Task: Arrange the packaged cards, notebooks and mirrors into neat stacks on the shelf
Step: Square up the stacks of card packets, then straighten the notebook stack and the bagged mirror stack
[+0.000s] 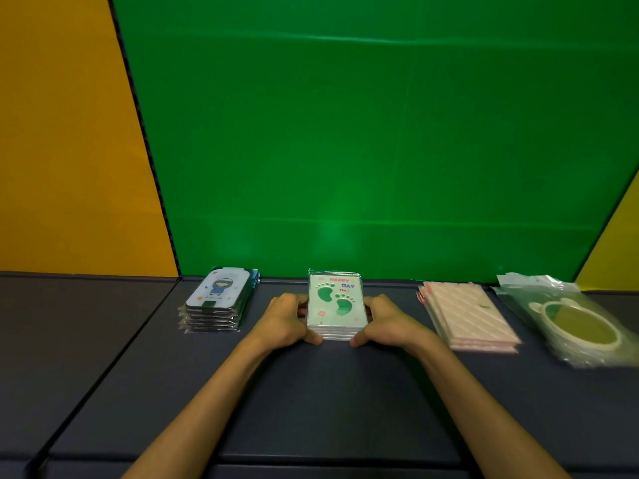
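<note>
A stack of packaged cards with green footprints [336, 304] stands on the dark shelf [311, 392] near the green back wall. My left hand [288, 321] presses its left side and my right hand [387, 321] presses its right side, thumbs at the front corners. Left of it sits a stack of wrapped items with a cartoon figure on top [218, 300]. To the right lies a slightly fanned stack of pink striped notebooks [470, 314]. Bagged round mirrors with ears [574, 323] lie piled at the far right.
The green back wall [363, 150] rises directly behind the stacks. Orange panels [69, 150] flank it on both sides. A seam in the shelf surface runs diagonally at the left.
</note>
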### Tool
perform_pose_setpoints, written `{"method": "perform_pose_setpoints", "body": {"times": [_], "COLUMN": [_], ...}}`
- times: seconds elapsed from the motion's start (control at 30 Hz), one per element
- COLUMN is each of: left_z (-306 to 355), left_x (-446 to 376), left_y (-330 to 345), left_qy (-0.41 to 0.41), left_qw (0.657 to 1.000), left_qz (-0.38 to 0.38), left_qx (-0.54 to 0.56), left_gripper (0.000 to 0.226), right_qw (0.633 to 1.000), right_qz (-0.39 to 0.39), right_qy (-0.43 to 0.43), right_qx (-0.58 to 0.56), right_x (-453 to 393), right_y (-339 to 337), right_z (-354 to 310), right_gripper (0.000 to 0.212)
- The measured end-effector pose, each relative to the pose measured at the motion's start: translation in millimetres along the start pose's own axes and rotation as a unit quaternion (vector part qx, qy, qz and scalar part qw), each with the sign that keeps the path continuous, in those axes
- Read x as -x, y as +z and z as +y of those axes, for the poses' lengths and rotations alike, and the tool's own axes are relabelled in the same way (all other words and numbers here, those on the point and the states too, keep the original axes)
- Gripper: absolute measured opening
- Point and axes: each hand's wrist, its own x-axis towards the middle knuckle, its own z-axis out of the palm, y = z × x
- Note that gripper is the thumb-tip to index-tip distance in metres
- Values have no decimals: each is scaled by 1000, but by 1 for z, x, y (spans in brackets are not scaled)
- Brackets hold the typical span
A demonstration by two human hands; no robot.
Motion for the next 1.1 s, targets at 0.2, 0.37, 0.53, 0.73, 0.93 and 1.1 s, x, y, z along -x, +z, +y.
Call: {"method": "perform_pose_setpoints", "body": {"times": [0.2,0.37,0.53,0.73,0.93,1.1], "left_z": [-4,-11,-9,2,29,73], "left_x": [3,5,7,9,10,10], "left_y": [1,0,-1,-16,-22,3], "left_qy": [-9,-18,-16,-13,115,187], "left_qw": [998,990,989,992,971,921], "left_qz": [-20,-33,-52,-57,102,131], "left_qx": [61,138,140,110,-183,-314], "left_gripper": [70,67,64,44,56,48], "right_qw": [998,995,996,999,978,949], "right_qz": [11,18,27,9,147,196], "right_qy": [13,29,27,4,-46,-58], "right_qx": [-60,-95,-81,-54,141,239], "right_x": [7,12,11,27,42,60], "right_y": [0,6,10,-2,-26,-53], "right_z": [-5,-7,-9,-15,-15,2], "right_gripper": [64,66,70,48,42,42]}}
